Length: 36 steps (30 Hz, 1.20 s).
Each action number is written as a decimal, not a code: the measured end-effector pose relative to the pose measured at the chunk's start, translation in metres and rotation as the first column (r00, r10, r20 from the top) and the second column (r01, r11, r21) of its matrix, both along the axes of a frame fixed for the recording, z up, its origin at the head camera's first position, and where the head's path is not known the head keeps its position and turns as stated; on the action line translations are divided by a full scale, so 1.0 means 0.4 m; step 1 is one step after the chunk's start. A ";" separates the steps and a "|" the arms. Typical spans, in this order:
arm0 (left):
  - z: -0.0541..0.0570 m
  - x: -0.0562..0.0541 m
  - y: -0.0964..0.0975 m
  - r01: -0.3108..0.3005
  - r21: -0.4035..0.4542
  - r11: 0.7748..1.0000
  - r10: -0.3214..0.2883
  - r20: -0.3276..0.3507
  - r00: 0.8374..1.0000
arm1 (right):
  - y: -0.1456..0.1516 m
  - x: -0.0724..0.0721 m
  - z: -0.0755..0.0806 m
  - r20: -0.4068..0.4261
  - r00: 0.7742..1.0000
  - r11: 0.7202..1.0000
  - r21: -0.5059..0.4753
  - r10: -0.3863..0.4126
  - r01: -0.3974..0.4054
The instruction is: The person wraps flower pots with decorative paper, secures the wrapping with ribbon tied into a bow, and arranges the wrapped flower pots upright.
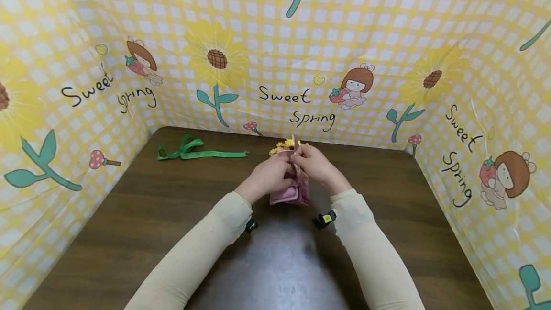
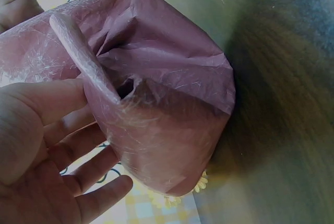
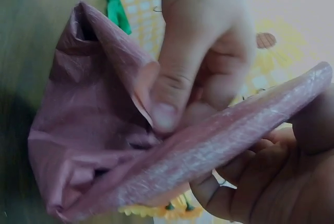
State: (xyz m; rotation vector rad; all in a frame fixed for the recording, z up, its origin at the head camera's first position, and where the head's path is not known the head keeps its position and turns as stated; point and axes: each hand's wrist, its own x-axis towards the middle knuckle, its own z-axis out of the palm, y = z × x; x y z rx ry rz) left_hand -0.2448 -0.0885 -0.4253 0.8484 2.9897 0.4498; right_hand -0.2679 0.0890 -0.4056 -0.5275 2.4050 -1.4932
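Observation:
A sheet of pink wrapping paper [image 1: 284,196], creased and folded into a pouch-like shape, stands at the middle of the table. Yellow flowers [image 1: 281,146] show just behind its top, mostly hidden by the paper and hands. My left hand [image 1: 268,176] holds one edge of the paper; in the right wrist view its thumb [image 3: 166,115] presses into the fold. On the other side, my right hand [image 1: 316,162] pinches a raised flap of the paper between thumb and fingers. The left wrist view shows the folded paper [image 2: 162,130] with an open hollow facing the camera.
A green ribbon [image 1: 215,154] with a looped end lies at the back left of the brown wooden table [image 1: 129,214]. Yellow checked cloth [image 1: 275,51] with printed flowers walls in the back and both sides. Black wrist-camera mounts [image 1: 323,220] sit under the wrists.

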 end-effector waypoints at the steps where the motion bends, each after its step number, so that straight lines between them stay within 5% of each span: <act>1: -0.001 0.001 0.002 0.002 0.000 1.000 -0.002 0.000 1.000 | 0.012 0.000 0.001 0.008 1.000 1.000 -0.013 0.001 0.000; 9: 0.004 0.003 0.015 0.008 -0.024 1.000 -0.009 -0.034 0.999 | 0.164 0.004 0.024 -0.020 0.996 0.988 0.119 -0.092 0.094; 16: 0.022 0.013 0.018 -0.024 -0.053 0.998 0.023 -0.017 1.000 | 0.279 0.000 -0.028 0.121 0.980 0.959 0.257 -0.158 0.123; 23: 0.026 0.015 0.020 -0.022 -0.072 0.997 0.021 -0.012 1.000 | 0.305 0.000 -0.116 0.136 0.953 0.873 0.452 -0.271 0.184; 31: 0.022 0.013 0.020 -0.013 -0.064 0.998 0.011 -0.018 1.000 | 0.300 -0.004 -0.187 0.210 0.891 0.857 0.427 -0.403 0.287; 36: 0.021 0.016 0.032 -0.033 -0.062 0.998 0.031 -0.026 0.999 | 0.298 -0.005 -0.202 0.119 0.918 0.829 0.485 -0.378 0.279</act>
